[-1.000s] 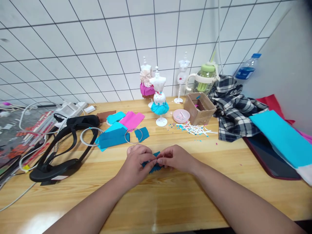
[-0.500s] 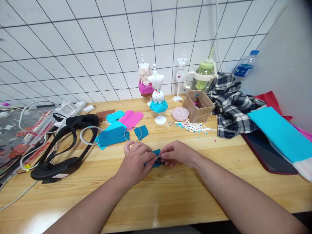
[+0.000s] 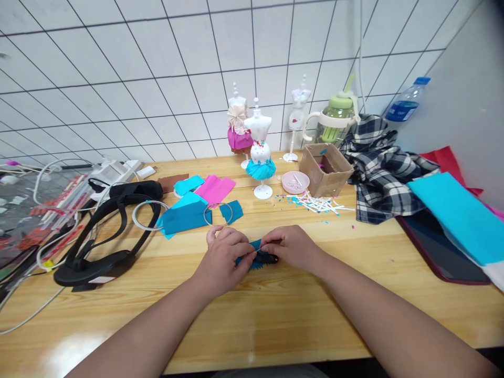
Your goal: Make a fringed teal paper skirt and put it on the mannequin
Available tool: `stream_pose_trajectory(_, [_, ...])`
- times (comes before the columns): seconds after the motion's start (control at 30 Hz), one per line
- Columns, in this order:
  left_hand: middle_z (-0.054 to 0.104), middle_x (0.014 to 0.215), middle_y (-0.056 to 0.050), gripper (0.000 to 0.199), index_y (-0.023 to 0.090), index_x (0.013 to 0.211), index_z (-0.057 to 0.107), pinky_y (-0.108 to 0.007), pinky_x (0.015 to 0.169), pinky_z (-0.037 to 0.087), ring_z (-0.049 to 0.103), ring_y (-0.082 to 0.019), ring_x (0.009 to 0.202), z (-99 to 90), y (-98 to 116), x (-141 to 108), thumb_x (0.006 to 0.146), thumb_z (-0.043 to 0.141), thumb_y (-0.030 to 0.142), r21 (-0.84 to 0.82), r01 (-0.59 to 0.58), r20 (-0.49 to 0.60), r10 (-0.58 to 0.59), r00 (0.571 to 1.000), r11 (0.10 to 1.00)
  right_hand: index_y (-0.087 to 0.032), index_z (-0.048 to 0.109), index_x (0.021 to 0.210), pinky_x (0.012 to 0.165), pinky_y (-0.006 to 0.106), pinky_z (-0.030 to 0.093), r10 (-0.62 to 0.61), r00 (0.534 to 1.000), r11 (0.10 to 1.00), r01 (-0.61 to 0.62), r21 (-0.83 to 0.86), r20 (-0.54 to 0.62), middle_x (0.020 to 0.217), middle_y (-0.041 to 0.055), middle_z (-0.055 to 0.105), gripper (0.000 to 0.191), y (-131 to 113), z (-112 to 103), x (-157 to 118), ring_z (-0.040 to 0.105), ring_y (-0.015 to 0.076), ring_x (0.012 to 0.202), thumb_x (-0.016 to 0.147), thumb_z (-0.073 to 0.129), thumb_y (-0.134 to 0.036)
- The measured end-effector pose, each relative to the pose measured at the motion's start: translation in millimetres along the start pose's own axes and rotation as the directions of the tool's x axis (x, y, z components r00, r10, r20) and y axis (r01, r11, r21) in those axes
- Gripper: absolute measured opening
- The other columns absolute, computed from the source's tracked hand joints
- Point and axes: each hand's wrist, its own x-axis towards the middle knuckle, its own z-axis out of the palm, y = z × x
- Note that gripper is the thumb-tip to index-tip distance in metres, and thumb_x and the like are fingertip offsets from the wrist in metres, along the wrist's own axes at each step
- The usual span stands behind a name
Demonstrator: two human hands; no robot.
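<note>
Close together over the middle of the table are my two hands. My left hand [image 3: 225, 260] is closed on a small dark-teal piece of crepe-like paper or cloth [image 3: 256, 265], whose lower edge looks fringed. At the upper edge of the same piece, the thumb and forefinger of my right hand [image 3: 293, 248] are pinched together. A thin pale line shows between the fingertips; I cannot tell what it is. A small black object [image 3: 271, 258] lies partly under my right fingers, its kind unclear. Beyond my left hand are a thin ring [image 3: 205, 214] and a teal scrap [image 3: 235, 211].
Mini dress forms stand at the back, the front one [image 3: 259, 128] in a turquoise skirt. Right of it are a pink dish [image 3: 286, 182], white paper strips [image 3: 321, 203], a cardboard box [image 3: 334, 181] and a plaid cloth [image 3: 388, 168]. A black headset [image 3: 96, 268] lies left.
The view has shifted slightly. My right fingers have moved a little, and the black object beneath them now shows more. Both hands stay at the teal piece.
</note>
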Motion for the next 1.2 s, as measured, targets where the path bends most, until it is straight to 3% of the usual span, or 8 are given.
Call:
stream_pose_trajectory(0.1, [0.069, 0.084, -0.003, 0.020, 0.023, 0.081, 0.070, -0.043, 0.089, 0.035, 0.058, -0.020, 0.087, 5.3, -7, 2, 0.091, 0.055, 0.031, -0.083, 0.060, 0.021, -0.059, 0.998, 0.995, -0.023, 0.076, 0.088, 0.072, 0.025, 0.045, -0.102, 0.993, 0.982, 0.090, -0.166, -0.066, 0.085, 0.0005, 0.073, 0.016, -2, -1, 0, 0.064, 0.0144, 0.079, 0.086, 0.060, -0.022])
stream_pose_trajectory(0.17, [0.070, 0.089, -0.004, 0.020, 0.024, 0.089, 0.071, -0.042, 0.088, 0.037, 0.059, -0.021, 0.090, 9.1, -11, 4, 0.093, 0.054, 0.035, -0.102, 0.098, 0.022, -0.096, 0.995, 0.990, -0.023, 0.076, 0.089, 0.074, 0.025, 0.044, -0.107, 0.987, 0.963, 0.074, -0.258, -0.117, 0.088, 0.0006, 0.073, 0.017, -1, -6, 0, 0.064, 0.0146, 0.082, 0.088, 0.059, -0.024])
stream_pose_trajectory(0.27, [0.070, 0.101, -0.005, 0.023, 0.025, 0.108, 0.065, -0.046, 0.092, 0.037, 0.058, -0.024, 0.101, 11.4, -13, 7, 0.092, 0.054, 0.038, -0.069, 0.145, 0.008, -0.144, 0.989, 0.987, -0.024, 0.075, 0.093, 0.075, 0.027, 0.042, -0.041, 0.974, 0.894, -0.064, -0.443, -0.224, 0.093, 0.0017, 0.073, 0.019, 8, -26, 1, 0.064, 0.0167, 0.087, 0.091, 0.056, -0.027])
stream_pose_trajectory(0.37, [0.065, 0.123, -0.008, 0.021, 0.022, 0.106, 0.059, -0.049, 0.098, 0.037, 0.051, -0.027, 0.117, 7.5, -11, 11, 0.092, 0.054, 0.037, -0.073, 0.119, 0.002, -0.119, 0.993, 0.990, -0.027, 0.076, 0.091, 0.071, 0.028, 0.040, 0.083, 0.953, 0.774, -0.245, -0.584, -0.291, 0.099, 0.0009, 0.074, 0.019, 20, -50, 2, 0.064, 0.0197, 0.090, 0.089, 0.057, -0.028])
stream_pose_trajectory(0.53, [0.043, 0.151, -0.008, 0.019, 0.020, 0.095, 0.056, -0.058, 0.107, 0.031, 0.028, -0.034, 0.141, -2.4, 0, 24, 0.092, 0.053, 0.039, 0.018, -0.024, 0.172, 0.020, 0.985, 1.000, -0.031, 0.076, 0.094, 0.068, 0.029, 0.039, 0.123, 0.941, 0.694, -0.309, -0.650, -0.316, 0.100, -0.0001, 0.074, 0.019, 29, -63, 4, 0.064, 0.0212, 0.092, 0.089, 0.057, -0.031])
stream_pose_trajectory(0.67, [0.045, 0.150, -0.009, 0.020, 0.019, 0.095, 0.059, -0.060, 0.111, 0.025, 0.029, -0.034, 0.143, 2.7, 6, 41, 0.092, 0.054, 0.038, 0.084, -0.125, 0.265, 0.099, 0.959, 0.989, -0.030, 0.075, 0.094, 0.069, 0.029, 0.040, 0.109, 0.942, 0.677, -0.303, -0.671, -0.316, 0.101, 0.0011, 0.074, 0.019, 29, -58, 7, 0.065, 0.0206, 0.093, 0.089, 0.057, -0.030])
stream_pose_trajectory(0.9, [0.050, 0.146, -0.009, 0.027, 0.018, 0.109, 0.063, -0.061, 0.113, 0.019, 0.032, -0.033, 0.142, 35.0, 11, 64, 0.094, 0.049, 0.037, 0.158, -0.246, 0.317, 0.187, 0.930, 0.956, -0.029, 0.075, 0.094, 0.065, 0.028, 0.039, 0.102, 0.941, 0.650, -0.309, -0.695, -0.323, 0.100, 0.0018, 0.073, 0.020, 29, -59, 7, 0.065, 0.0208, 0.091, 0.090, 0.055, -0.031])
stream_pose_trajectory(1.2, [0.061, 0.135, -0.008, 0.025, 0.020, 0.109, 0.063, -0.060, 0.108, 0.024, 0.046, -0.032, 0.128, 43.7, 7, 71, 0.095, 0.048, 0.034, 0.100, -0.209, 0.302, 0.170, 0.938, 0.973, -0.028, 0.075, 0.093, 0.066, 0.029, 0.039, 0.129, 0.927, 0.634, -0.351, -0.689, -0.353, 0.100, 0.0031, 0.073, 0.019, 31, -63, 7, 0.065, 0.0212, 0.090, 0.089, 0.056, -0.030])
